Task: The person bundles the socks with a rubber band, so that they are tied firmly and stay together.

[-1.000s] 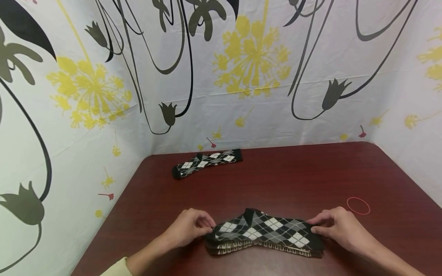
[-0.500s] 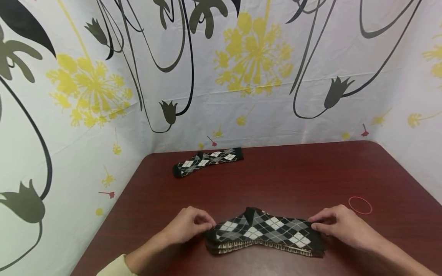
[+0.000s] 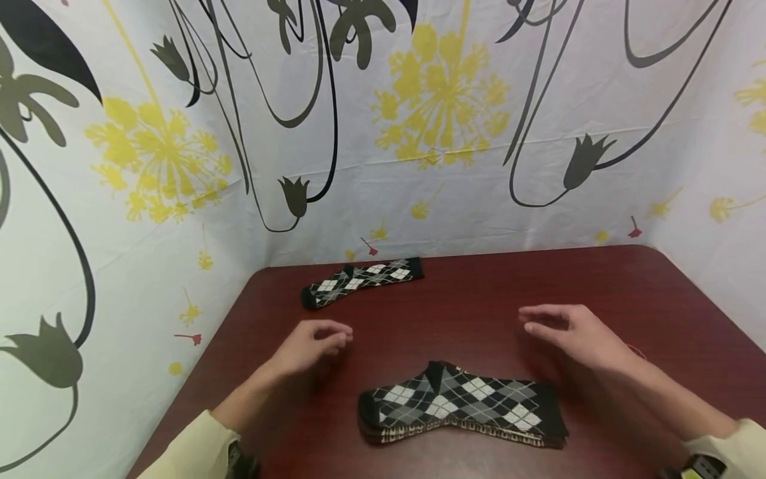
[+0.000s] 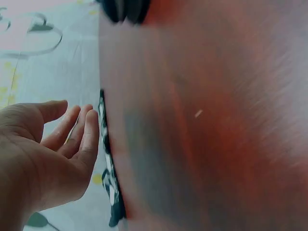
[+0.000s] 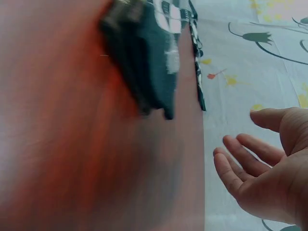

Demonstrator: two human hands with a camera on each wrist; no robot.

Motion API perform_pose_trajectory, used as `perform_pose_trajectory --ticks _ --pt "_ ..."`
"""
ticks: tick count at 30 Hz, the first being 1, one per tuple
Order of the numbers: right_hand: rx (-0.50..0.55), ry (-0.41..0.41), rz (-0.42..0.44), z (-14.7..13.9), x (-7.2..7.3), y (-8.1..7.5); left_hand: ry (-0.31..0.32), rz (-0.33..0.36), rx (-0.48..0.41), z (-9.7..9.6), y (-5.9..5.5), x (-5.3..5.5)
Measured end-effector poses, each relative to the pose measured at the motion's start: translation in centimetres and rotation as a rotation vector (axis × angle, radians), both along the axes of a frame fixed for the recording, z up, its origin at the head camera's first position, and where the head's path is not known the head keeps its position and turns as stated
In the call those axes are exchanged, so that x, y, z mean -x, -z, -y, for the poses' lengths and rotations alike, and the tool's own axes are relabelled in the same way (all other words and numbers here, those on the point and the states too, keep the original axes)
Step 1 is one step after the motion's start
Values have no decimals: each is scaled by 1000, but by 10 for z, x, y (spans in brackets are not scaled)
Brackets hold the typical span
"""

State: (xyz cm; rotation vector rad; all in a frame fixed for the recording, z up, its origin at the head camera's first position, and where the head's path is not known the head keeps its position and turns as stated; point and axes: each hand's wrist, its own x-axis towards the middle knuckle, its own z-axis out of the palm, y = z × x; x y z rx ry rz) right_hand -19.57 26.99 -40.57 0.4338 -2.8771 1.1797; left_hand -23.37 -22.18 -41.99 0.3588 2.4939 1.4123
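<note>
A stack of argyle socks (image 3: 455, 406) in black, grey and white lies near the front of the table, toes to the left. Above and left of it, my left hand (image 3: 308, 346) hovers with loosely bent fingers and nothing in them. My right hand (image 3: 577, 332) is raised beyond the cuff end, thumb and fingers apart, also holding nothing. Farther back lies another argyle sock (image 3: 362, 281), flat near the table's rear edge. Both wrist views show the hands (image 4: 62, 149) (image 5: 264, 168) clear of the socks.
A red rubber band (image 3: 637, 351) lies at the right, mostly hidden behind my right forearm. The dark red table (image 3: 479, 293) meets a white floral-printed cloth (image 3: 371, 213) along its back and sides.
Both hands have come away from the ends of the sock stack and moved up and toward the back of the table. The stack stays in place.
</note>
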Motion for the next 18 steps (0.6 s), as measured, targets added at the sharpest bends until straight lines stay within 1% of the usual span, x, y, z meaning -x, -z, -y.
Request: perform_pose_trajectory --ticks 2,5,7,10,13,15,18 --pt "54 -13 25 5 12 -4 -65 30 -63 4 -1 10" --pt "141 -38 72 13 30 -8 -158 52 -129 9 -2 26" --pt "181 -48 95 18 43 -10 -210 57 -154 12 -1 36" --pt "218 -58 117 27 65 -11 -286 37 -155 17 1 51" --pt "226 -65 131 37 88 -12 -363 7 -131 22 4 66" --pt "211 -81 132 44 102 -13 -412 -9 -122 24 5 74" --pt "125 -117 99 54 123 -16 -445 -37 -116 27 5 85"
